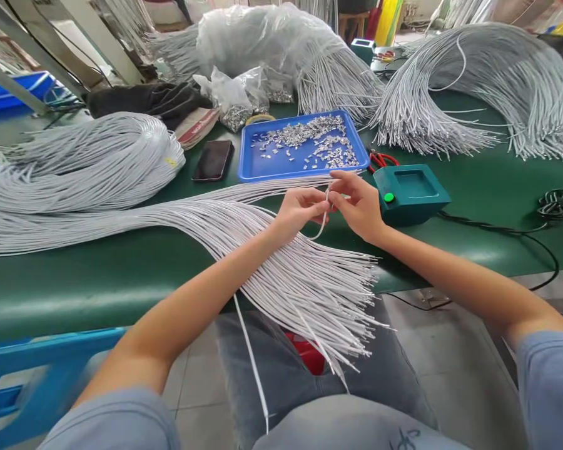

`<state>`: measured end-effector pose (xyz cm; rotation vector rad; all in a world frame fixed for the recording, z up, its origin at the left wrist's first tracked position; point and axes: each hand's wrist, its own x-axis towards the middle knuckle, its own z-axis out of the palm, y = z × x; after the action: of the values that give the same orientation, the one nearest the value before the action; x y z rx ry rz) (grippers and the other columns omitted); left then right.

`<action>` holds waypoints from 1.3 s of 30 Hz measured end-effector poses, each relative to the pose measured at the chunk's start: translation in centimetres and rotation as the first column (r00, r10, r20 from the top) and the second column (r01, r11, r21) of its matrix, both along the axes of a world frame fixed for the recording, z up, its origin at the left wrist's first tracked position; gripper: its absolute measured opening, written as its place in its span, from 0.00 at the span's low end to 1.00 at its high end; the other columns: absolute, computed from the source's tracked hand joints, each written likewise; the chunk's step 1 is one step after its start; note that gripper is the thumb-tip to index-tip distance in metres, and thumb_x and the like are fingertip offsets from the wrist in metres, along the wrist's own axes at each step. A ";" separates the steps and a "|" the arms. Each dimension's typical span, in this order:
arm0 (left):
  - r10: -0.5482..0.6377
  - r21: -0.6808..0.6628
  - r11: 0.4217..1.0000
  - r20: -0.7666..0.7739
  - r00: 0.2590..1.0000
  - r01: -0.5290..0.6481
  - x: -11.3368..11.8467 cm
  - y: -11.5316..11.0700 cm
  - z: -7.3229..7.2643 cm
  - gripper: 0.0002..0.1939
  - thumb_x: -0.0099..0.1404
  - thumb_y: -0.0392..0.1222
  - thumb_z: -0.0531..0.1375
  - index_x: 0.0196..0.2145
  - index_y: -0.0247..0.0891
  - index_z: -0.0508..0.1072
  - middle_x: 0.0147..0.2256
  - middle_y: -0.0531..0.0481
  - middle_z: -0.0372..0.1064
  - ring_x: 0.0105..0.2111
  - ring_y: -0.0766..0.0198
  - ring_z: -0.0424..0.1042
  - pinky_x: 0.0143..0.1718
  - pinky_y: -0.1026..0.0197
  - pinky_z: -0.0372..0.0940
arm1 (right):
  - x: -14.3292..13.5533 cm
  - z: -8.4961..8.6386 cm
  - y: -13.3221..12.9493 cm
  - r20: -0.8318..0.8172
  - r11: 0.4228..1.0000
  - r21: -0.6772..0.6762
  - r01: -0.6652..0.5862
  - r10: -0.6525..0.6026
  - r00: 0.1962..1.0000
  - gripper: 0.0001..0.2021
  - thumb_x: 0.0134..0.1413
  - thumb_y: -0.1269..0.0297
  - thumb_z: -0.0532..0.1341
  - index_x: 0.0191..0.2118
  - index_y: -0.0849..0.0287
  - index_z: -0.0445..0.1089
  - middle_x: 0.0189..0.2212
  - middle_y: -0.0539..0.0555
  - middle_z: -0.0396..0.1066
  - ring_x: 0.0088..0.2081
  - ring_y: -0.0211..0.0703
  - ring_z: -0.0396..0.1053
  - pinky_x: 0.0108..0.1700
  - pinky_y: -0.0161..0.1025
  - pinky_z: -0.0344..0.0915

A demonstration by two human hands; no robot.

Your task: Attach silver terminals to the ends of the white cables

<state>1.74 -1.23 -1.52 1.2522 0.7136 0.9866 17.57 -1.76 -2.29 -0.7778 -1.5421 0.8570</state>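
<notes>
My left hand (301,211) pinches one grey cable (323,226) close to its end, above the fanned-out cable bundle. Beside it, the fingers of my right hand (356,203) close at the same cable's tip; any small piece there is too small to make out. Under my left forearm the loose bundle of grey cables (309,281) spreads toward my lap, its ends hanging over the table edge. Just behind my hands lies a blue tray (267,170) with many small metal pieces (304,133). A green device (410,190) with a bright green button stands right of my right hand.
Red-handled pliers (382,160) lie behind the device, and a black cord (497,230) runs right. A phone (213,160) is left of the tray. Coiled cables (89,162) lie left, with more bundles (478,81) at the back right. Plastic bags (239,94) stand behind.
</notes>
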 end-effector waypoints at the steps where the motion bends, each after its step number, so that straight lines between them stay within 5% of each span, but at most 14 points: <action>1: -0.007 0.003 1.000 -0.001 1.000 0.007 0.0 0.0 0.0 0.22 0.45 0.52 0.73 0.30 0.32 0.76 0.25 0.51 0.74 0.21 0.70 0.71 0.23 0.67 0.69 | 0.0 0.1 0.0 -0.001 1.000 0.003 -0.008 0.008 1.000 0.15 0.53 0.57 0.64 0.46 0.53 0.69 0.31 0.48 0.69 0.33 0.34 0.71 0.28 0.30 0.71; 9: -0.035 -0.004 0.999 0.030 0.999 0.035 0.1 -0.3 0.5 0.22 0.44 0.52 0.74 0.27 0.32 0.73 0.24 0.52 0.73 0.20 0.70 0.71 0.23 0.67 0.68 | -0.3 0.4 -0.8 -0.049 0.994 -0.044 0.103 -0.106 0.993 0.08 0.48 0.65 0.66 0.37 0.55 0.73 0.30 0.48 0.74 0.31 0.35 0.73 0.32 0.35 0.74; 14: -0.003 0.019 1.000 0.019 1.000 0.002 0.1 -0.4 0.4 0.22 0.44 0.52 0.74 0.27 0.32 0.73 0.22 0.54 0.71 0.20 0.70 0.71 0.22 0.68 0.68 | -0.3 1.2 -1.0 -0.084 0.994 -0.088 0.068 -0.075 0.994 0.01 0.50 0.67 0.62 0.30 0.58 0.70 0.28 0.48 0.74 0.29 0.32 0.74 0.29 0.30 0.72; 20: -0.031 0.056 0.998 -0.010 0.999 0.031 0.2 -0.4 0.4 0.22 0.45 0.51 0.73 0.27 0.32 0.72 0.21 0.54 0.69 0.20 0.70 0.71 0.22 0.68 0.68 | 0.3 1.5 -0.3 -0.177 0.954 -0.278 -0.108 0.060 0.982 0.07 0.52 0.60 0.60 0.35 0.57 0.68 0.33 0.48 0.73 0.26 0.30 0.71 0.22 0.27 0.68; 34: -0.018 0.140 0.990 -0.060 0.998 0.027 0.1 -0.3 0.2 0.22 0.48 0.53 0.72 0.28 0.31 0.71 0.22 0.53 0.69 0.20 0.69 0.71 0.23 0.65 0.68 | 0.9 0.9 0.3 -0.064 0.961 -0.250 -0.121 0.108 0.992 0.18 0.51 0.59 0.64 0.48 0.54 0.64 0.31 0.47 0.68 0.31 0.32 0.71 0.28 0.30 0.71; 39: 0.001 0.132 0.991 -0.049 0.999 0.006 0.1 -0.4 0.1 0.22 0.47 0.52 0.72 0.28 0.32 0.72 0.22 0.53 0.70 0.21 0.68 0.72 0.24 0.66 0.68 | 0.9 0.9 0.3 -0.187 0.914 -0.347 -0.211 0.153 0.970 0.18 0.48 0.61 0.64 0.46 0.53 0.64 0.30 0.46 0.67 0.29 0.31 0.69 0.28 0.30 0.71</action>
<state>1.82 -1.62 -1.38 1.3963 0.6932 1.0175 18.45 -1.42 -1.44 -0.8150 -1.3458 1.3400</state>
